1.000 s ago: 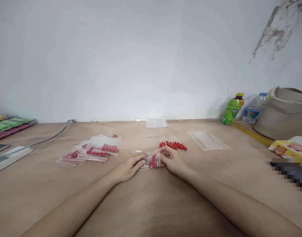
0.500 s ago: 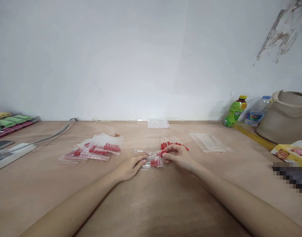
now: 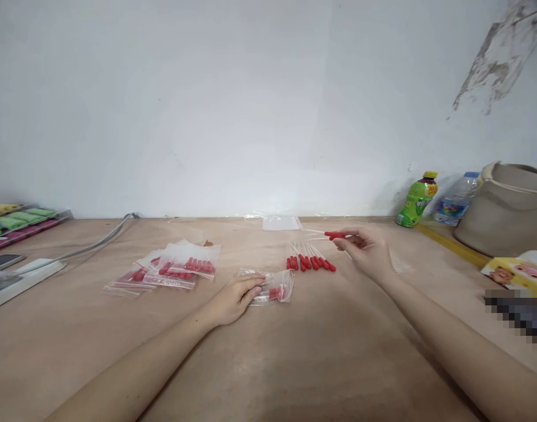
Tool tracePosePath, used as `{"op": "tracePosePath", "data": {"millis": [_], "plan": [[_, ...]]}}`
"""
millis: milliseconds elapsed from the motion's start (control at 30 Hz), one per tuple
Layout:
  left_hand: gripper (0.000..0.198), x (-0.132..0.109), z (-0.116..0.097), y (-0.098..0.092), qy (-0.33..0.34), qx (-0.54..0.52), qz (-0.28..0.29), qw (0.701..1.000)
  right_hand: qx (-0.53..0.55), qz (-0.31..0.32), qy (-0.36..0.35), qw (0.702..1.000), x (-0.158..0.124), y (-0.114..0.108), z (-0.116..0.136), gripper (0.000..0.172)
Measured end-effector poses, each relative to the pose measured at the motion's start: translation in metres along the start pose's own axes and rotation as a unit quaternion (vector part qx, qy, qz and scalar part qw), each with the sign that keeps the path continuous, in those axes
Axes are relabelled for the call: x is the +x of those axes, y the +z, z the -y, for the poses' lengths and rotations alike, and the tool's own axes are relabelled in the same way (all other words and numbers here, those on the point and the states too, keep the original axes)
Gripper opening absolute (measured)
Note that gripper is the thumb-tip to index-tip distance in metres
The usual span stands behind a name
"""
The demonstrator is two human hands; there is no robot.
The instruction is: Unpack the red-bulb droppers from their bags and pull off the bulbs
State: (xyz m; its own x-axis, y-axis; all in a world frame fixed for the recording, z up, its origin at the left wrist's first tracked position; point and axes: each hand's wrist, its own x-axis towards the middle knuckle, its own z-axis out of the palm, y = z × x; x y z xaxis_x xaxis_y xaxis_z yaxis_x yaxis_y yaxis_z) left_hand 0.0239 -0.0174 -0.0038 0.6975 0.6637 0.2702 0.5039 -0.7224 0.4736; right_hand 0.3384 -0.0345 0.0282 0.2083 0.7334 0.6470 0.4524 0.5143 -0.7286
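The left hand (image 3: 237, 298) lies over a clear, crinkled plastic bag (image 3: 286, 282) with red-ended pieces (image 3: 276, 293) inside; whether its thumb pinches the film I cannot tell. Right of the bag and farther back, fanned white sticks with rounded red ends (image 3: 313, 263) lie on the brown bench (image 3: 294, 363). Beyond the bag, farther right, the right hand (image 3: 362, 252) has thumb and fingers clamped on similar thin red-ended sticks (image 3: 335, 235). Best to press the bag lightly and pinch these sticks together, tips aligned.
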Motion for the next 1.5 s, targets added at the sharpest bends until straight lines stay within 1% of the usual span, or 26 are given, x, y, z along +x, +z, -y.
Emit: {"op": "tracePosePath", "data": {"millis": [33, 67, 100, 167, 267, 367, 500, 567, 700, 867, 967, 1033, 1133, 1233, 1300, 1367, 1433, 1500], "plan": [[0.034, 0.0, -0.001, 0.0, 0.0, 0.0, 0.0, 1.0, -0.042, -0.005, -0.042, 0.998, -0.004, 0.005, -0.005, 0.018], [0.034, 0.0, -0.001, -0.001, 0.001, 0.001, 0.0, 1.0, -0.083, 0.004, -0.081, 0.993, -0.009, 0.01, -0.009, 0.016], [0.034, 0.0, -0.001, -0.001, 0.0, 0.002, 0.001, 1.0, -0.119, 0.019, -0.113, 0.986, -0.013, 0.014, -0.014, 0.016], [0.034, 0.0, -0.002, -0.001, -0.001, 0.004, 0.002, 1.0, -0.169, 0.062, -0.15, 0.972, -0.02, 0.022, -0.024, 0.02], [0.034, 0.001, -0.002, -0.001, 0.0, 0.009, 0.006, 1.0, -0.205, 0.112, -0.165, 0.958, -0.025, 0.03, -0.038, 0.022], [0.034, 0.001, -0.001, -0.001, -0.001, 0.018, 0.007, 1.0, -0.223, 0.143, -0.166, 0.95, -0.026, 0.034, -0.045, 0.022], [0.034, 0.001, -0.001, -0.001, -0.002, 0.025, 0.006, 1.0, -0.25, 0.18, -0.16, 0.938, -0.026, 0.035, -0.041, 0.022], [0.035, 0.001, -0.001, -0.001, -0.002, 0.027, 0.008, 1.0, -0.252, 0.186, -0.164, 0.936, -0.027, 0.036, -0.038, 0.024], [0.035, 0.001, -0.002, 0.0, -0.002, 0.031, 0.006, 1.0, -0.227, 0.163, -0.167, 0.946, -0.028, 0.037, -0.033, 0.026], [0.035, 0.001, -0.001, -0.001, 0.0, 0.031, 0.003, 1.0, -0.195, 0.144, -0.134, 0.961, -0.027, 0.035, -0.033, 0.021], [0.035, 0.001, -0.001, -0.001, -0.003, 0.029, 0.003, 1.0, -0.188, 0.1, -0.105, 0.972, -0.026, 0.033, -0.036, 0.019], [0.035, 0.001, -0.001, -0.001, 0.0, 0.027, 0.004, 1.0, -0.201, 0.088, -0.092, 0.971, -0.026, 0.032, -0.037, 0.019], [0.035, 0.002, -0.001, -0.001, 0.002, 0.027, 0.004, 1.0, -0.246, 0.087, -0.082, 0.962, -0.026, 0.031, -0.038, 0.019], [0.035, 0.002, -0.002, -0.002, 0.0, 0.031, 0.003, 1.0, -0.28, 0.031, -0.082, 0.956, -0.028, 0.031, -0.031, 0.019], [0.035, 0.002, -0.004, -0.002, -0.001, 0.032, 0.004, 0.999, -0.275, 0.013, -0.093, 0.957, -0.032, 0.034, -0.022, 0.018], [0.035, 0.002, -0.005, -0.003, -0.002, 0.031, 0.004, 1.0, -0.249, 0.043, -0.114, 0.961, -0.038, 0.039, -0.009, 0.017], [0.035, 0.001, -0.005, -0.003, 0.002, 0.028, 0.005, 1.0, -0.219, 0.107, -0.137, 0.96, -0.045, 0.046, 0.006, 0.016], [0.035, 0.001, -0.004, -0.003, 0.013, 0.025, 0.008, 1.0, -0.202, 0.173, -0.15, 0.952, -0.052, 0.055, 0.02, 0.014]]}}
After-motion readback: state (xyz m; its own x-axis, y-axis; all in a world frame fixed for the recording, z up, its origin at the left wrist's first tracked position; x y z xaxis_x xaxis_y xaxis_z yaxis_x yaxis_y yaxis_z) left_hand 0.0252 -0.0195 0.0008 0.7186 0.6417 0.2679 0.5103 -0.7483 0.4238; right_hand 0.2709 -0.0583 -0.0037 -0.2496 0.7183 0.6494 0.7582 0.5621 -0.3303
